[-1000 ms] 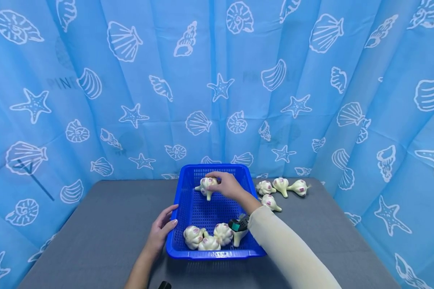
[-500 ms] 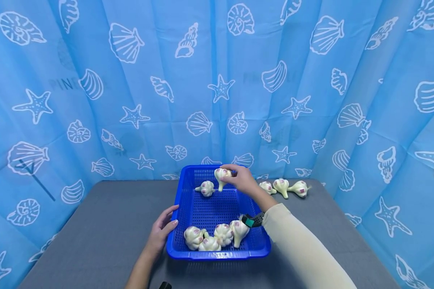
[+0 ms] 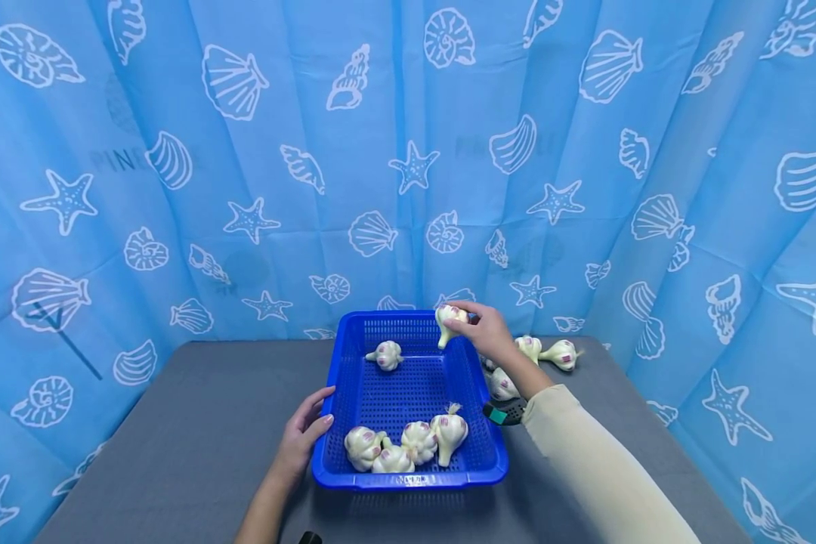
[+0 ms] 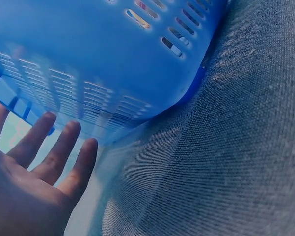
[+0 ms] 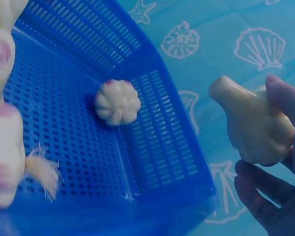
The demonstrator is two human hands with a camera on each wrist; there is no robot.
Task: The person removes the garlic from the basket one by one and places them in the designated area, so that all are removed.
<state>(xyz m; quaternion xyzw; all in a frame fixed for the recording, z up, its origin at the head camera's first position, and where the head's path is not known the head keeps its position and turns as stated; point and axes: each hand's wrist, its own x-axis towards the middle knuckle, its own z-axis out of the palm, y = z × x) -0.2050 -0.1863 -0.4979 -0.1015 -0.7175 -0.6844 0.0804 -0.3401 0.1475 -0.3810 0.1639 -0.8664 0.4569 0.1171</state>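
Note:
My right hand [image 3: 487, 330] pinches a garlic bulb [image 3: 450, 323] by its round end, above the basket's back right corner. In the right wrist view that bulb [image 5: 257, 118] hangs beyond the basket rim, its stem pointing away from the fingers. The blue plastic basket [image 3: 499, 453] holds one bulb [image 3: 387, 355] near its back left and several bulbs [image 3: 419, 442] along the front. My left hand [image 3: 302, 434] rests with thumb and index fingertips at the left rim. The left wrist view shows its fingers [image 4: 59, 152] extended and spread beside the basket's slotted wall.
More garlic bulbs [image 3: 559, 355] lie on the grey table [image 3: 231, 423] right of the basket, some hidden behind my right wrist and its black band [image 3: 505, 412]. A blue curtain with shell prints [image 3: 415, 227] hangs behind and along both sides.
My right hand has lifted the garlic bulb from beside the one at the back left and carried it rightward to the back right rim. The left hand has stayed in place.

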